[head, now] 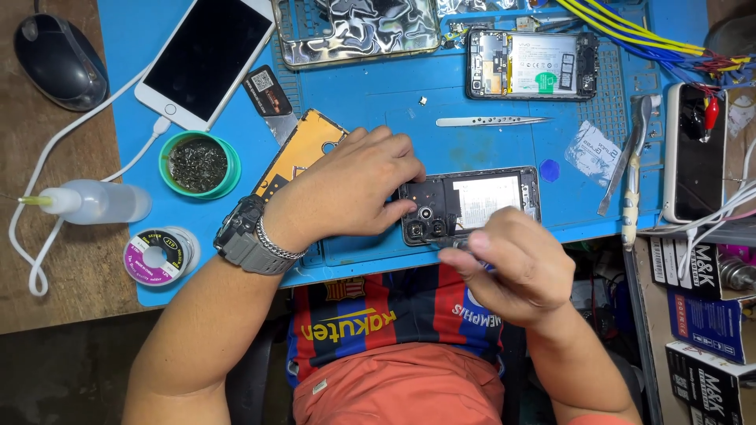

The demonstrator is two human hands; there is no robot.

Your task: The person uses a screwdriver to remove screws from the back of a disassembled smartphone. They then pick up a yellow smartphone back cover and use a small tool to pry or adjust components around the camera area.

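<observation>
Pressing down on the open phone (470,203), the left hand (350,189) has its fingers (398,157) spread and curved over the phone's left end, thumb near the camera cluster. Fingers bear on it flat, not closed around it.

Right hand (516,267): fingers pinched shut on a small dark tool (457,245), tip at the phone's near edge; kind of tool too small to tell.

Open phone lies back-off on the blue mat (378,94), near edge of the counter (55,260), between the 2 hands. Grey wristwatch (240,236) and metal bracelet on the left wrist.

Outward:
- orange-backed cover (303,153) just left of the left hand, partly under it
- tweezers (492,121) beyond the phone
- 2nd opened phone (531,64) at far right of the mat
- reflective back cover (358,30) at far centre
- white phone (206,59), screen dark, cable attached, far left
- green tin (199,164) left of the orange cover
- solder reel (160,256) near left corner
- clear squeeze bottle (94,202) and black mouse (59,61) on bare wood at left
- yellow wires (630,27) far right
</observation>
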